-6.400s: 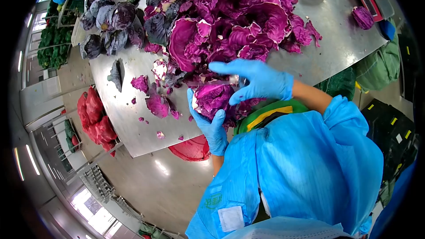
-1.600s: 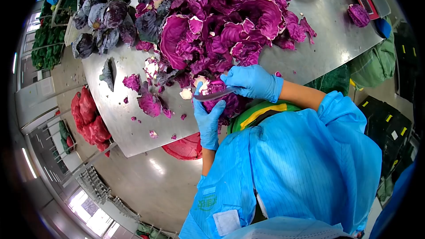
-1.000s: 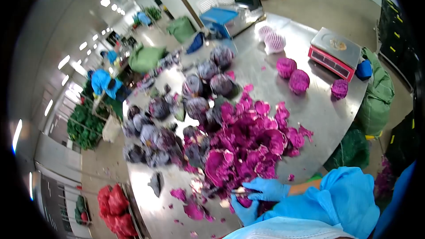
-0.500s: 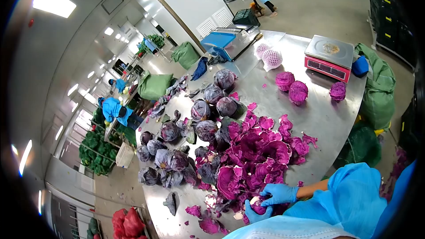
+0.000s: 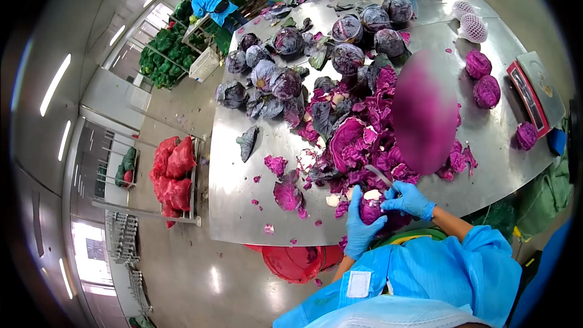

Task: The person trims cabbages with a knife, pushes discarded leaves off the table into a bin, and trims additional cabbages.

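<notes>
In my left hand [image 5: 362, 226], gloved in blue, is a small purple cabbage [image 5: 370, 209] with a pale cut stem end. My right hand [image 5: 410, 200], also gloved, is closed around a knife [image 5: 379, 176] right beside the cabbage; its thin blade points up and left. Just beyond both hands lies a heap of loose purple cabbage leaves [image 5: 352, 143]. A blurred purple patch covers part of that heap. Whole cabbages in dark outer leaves [image 5: 286, 83] stand farther back on the metal table [image 5: 243, 206].
Peeled purple cabbages [image 5: 487, 92] and a red scale [image 5: 534, 94] stand on the right. White foam nets [image 5: 472, 28] lie behind them. A red tub [image 5: 293, 263] is below the table's front edge. Red sacks [image 5: 173, 173] fill a cart on the left. A person in blue [image 5: 209, 3] works far back.
My view has swung down and left, so the table's front edge and the red tub now show. Both hands remain at the small cabbage, with the knife blade now more visible.
</notes>
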Motion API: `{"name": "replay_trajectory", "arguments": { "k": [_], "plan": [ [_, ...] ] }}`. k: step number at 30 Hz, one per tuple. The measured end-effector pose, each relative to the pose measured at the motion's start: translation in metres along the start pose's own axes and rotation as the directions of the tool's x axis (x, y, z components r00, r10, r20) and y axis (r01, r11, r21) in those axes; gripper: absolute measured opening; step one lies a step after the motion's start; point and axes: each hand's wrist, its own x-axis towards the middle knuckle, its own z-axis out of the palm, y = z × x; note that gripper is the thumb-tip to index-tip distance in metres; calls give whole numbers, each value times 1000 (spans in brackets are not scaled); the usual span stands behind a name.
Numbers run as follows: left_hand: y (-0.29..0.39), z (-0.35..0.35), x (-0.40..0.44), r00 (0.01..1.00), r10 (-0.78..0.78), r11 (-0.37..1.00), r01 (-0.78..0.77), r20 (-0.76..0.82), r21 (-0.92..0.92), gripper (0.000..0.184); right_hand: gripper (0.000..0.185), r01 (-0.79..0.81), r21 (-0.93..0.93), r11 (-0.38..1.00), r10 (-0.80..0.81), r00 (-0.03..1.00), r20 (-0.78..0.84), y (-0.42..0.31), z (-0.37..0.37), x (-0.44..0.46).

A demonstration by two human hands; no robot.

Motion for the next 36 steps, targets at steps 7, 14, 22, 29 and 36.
{"name": "replay_trajectory", "arguments": {
  "k": [7, 14, 22, 29, 36],
  "plan": [
    [7, -28, 5, 894, -351, 803, 440, 278, -402, 75, 72, 568, -446, 691, -480, 823, 305, -23, -13, -7],
    [18, -30, 6, 762, -557, 624, 647, 331, -438, 67, 49, 663, -542, 516, -572, 738, 358, -12, -22, -17],
    [27, -37, 10, 644, -524, 466, 764, 557, -446, 74, 47, 363, -739, 567, -621, 779, -94, -4, -56, -14],
    [-17, -52, -2, 629, -524, 507, 772, 574, -384, 46, 55, 551, -312, 774, -408, 811, 419, -59, -17, -39],
    [13, -48, -13, 788, -333, 853, 485, 518, -190, 28, 36, 746, -244, 620, -525, 625, 577, -33, -17, -16]
  ]
}}
